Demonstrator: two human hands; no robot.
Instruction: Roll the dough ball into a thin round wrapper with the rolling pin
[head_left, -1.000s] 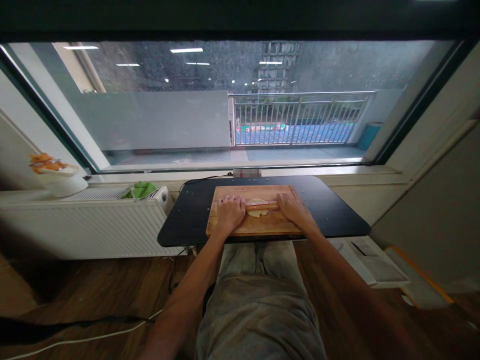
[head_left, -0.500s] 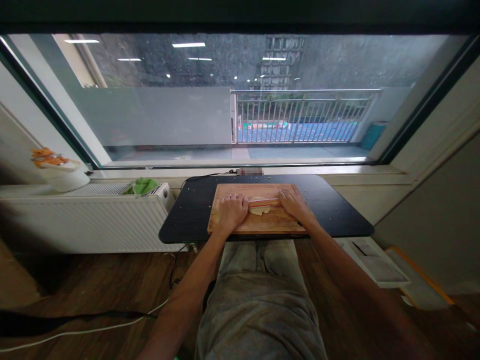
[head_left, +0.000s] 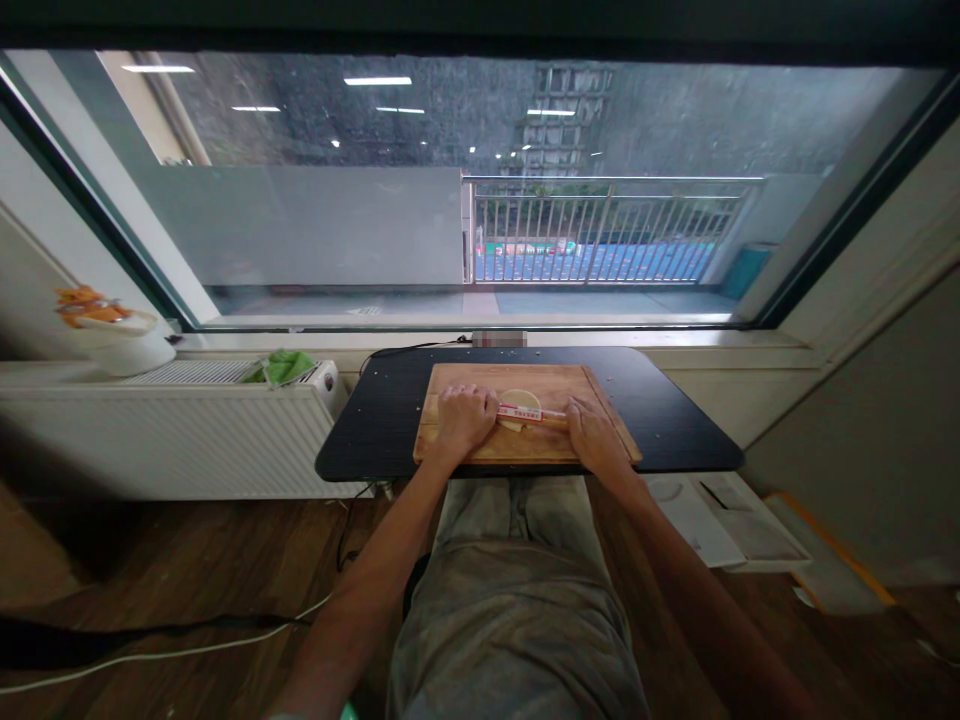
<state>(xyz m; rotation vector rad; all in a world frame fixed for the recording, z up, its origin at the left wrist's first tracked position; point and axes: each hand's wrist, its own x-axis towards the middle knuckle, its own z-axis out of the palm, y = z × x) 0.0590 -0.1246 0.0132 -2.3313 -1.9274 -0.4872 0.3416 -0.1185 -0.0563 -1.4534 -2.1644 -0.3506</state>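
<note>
A wooden rolling pin [head_left: 553, 415] with a red-and-white label lies across a flat piece of pale dough [head_left: 523, 398] on the wooden cutting board [head_left: 517, 451]. Over the pin's left end, my left hand [head_left: 466, 415] has its fingers closed. My right hand [head_left: 594, 433] grips the right end, which sits a little closer to me than the left. Dough shows both beyond the pin and on its near side; the strip beneath the pin is hidden.
The board rests on a small black table [head_left: 679, 430] by the window. A green cloth [head_left: 283, 367] lies on the white radiator [head_left: 225, 440] at left, near a white pot [head_left: 127, 348]. A white box [head_left: 757, 525] stands low at right. Cables [head_left: 187, 652] cross the floor.
The right end of the rolling pin has come toward me with my right hand. Its label has turned into view, and more dough shows beyond the pin. My left hand has barely moved.
</note>
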